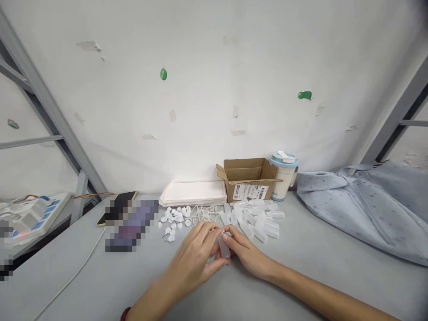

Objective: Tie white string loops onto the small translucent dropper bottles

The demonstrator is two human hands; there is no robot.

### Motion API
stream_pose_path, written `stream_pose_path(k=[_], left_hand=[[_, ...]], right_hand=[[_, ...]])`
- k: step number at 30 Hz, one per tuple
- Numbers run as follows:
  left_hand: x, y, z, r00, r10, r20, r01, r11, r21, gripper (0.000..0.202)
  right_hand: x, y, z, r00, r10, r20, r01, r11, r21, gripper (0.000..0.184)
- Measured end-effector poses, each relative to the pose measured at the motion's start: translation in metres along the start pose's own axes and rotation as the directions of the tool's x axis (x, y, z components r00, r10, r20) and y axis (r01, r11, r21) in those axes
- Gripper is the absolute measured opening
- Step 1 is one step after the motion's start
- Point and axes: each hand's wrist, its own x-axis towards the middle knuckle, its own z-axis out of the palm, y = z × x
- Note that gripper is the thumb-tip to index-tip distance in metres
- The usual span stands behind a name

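Between both hands is a small translucent plastic tube (224, 248), tilted slightly over the grey table. My left hand (197, 249) curls round it from the left, thumb at its lower end and fingers over its top. From the right, my right hand (245, 252) pinches its upper part. The fingers hide the tube's top end. Just beyond the hands lies a heap of similar tubes (254, 218). A tangle of thin whitish strips (205, 213) sits left of the heap, and several small white caps (175, 216) are scattered further left.
Behind the parts stand an open cardboard box (250, 180), a stack of white sheets or envelopes (194, 192) and a lidded cup (283, 176). A phone (125, 200) and a blurred flat item (133, 225) lie left, near a white cable (76, 272). Grey-blue fabric (361, 205) covers the right side.
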Motion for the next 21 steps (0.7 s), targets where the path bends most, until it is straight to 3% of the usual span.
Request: stream_pose_path(k=[4,14,18,21], left_hand=[[0.0,0.001,0.002,1.0,0.004,-0.024,-0.004,0.999,0.032,0.043],[0.0,0.0,-0.001,0.999,0.02,-0.03,-0.019,1.0,0.013,0.027],[0.001,-0.001,-0.008,1.0,-0.002,0.016,0.003,1.0,-0.029,0.027],[0.0,-0.006,-0.021,0.992,-0.076,0.104,0.085,0.993,-0.08,0.032]], right_hand=[[0.0,-0.001,0.001,1.0,0.009,-0.016,-0.009,1.0,-0.006,0.031],[-0.002,0.005,-0.001,0.999,0.028,-0.032,-0.03,0.997,-0.073,0.033],[-0.001,0.004,0.0,0.997,0.036,-0.062,-0.047,0.983,-0.176,0.029],[-0.001,0.002,0.001,0.998,0.029,-0.048,-0.041,0.961,-0.275,0.024]])
